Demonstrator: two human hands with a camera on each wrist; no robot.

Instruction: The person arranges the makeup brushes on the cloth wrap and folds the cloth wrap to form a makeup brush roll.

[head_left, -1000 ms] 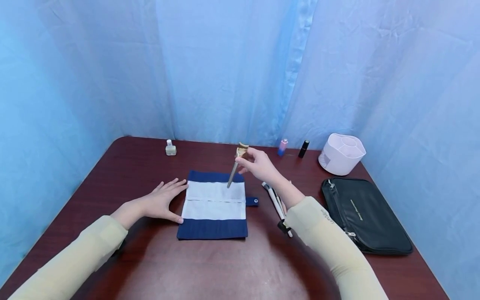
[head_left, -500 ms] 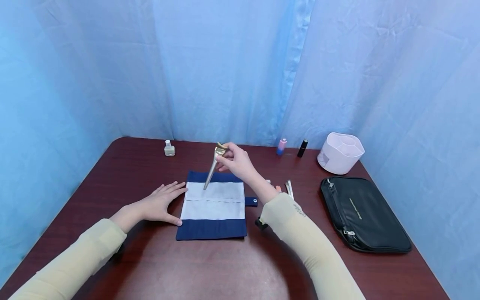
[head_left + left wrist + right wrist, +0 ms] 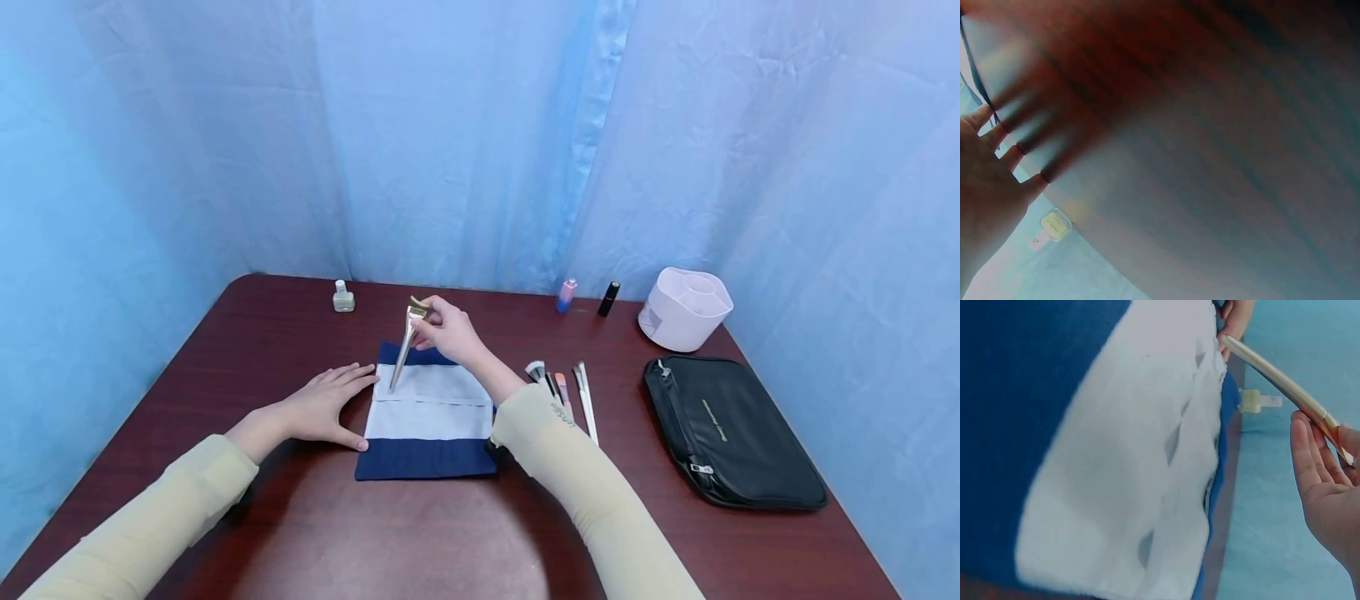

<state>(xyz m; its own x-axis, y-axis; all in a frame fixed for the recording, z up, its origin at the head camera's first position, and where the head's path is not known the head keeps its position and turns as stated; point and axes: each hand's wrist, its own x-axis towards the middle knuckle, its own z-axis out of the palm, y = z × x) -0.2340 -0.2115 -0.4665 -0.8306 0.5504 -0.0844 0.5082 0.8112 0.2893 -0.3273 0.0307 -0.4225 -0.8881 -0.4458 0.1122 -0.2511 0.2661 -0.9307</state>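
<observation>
A navy cloth roll (image 3: 425, 410) with white pockets (image 3: 1141, 469) lies flat in the middle of the table. My right hand (image 3: 444, 330) pinches a gold-handled brush (image 3: 403, 346) by its bristle end, handle tip slanting down to the upper left pocket edge. In the right wrist view the gold handle (image 3: 1272, 378) reaches toward the pocket corner. My left hand (image 3: 324, 403) lies flat on the table, fingers spread, touching the roll's left edge. The left wrist view shows those spread fingers (image 3: 1010, 156) on the dark tabletop.
Several brushes (image 3: 570, 396) lie right of the roll. A black zip pouch (image 3: 731, 433) sits at the right, a white organiser (image 3: 684, 307) behind it. A pink bottle (image 3: 566, 295), a black tube (image 3: 607, 297) and a small clear bottle (image 3: 343, 297) stand along the back edge.
My right hand carried the brush leftward across the roll, from its right side to the upper left pocket. The brushes beside the roll came into view. The left hand stayed put.
</observation>
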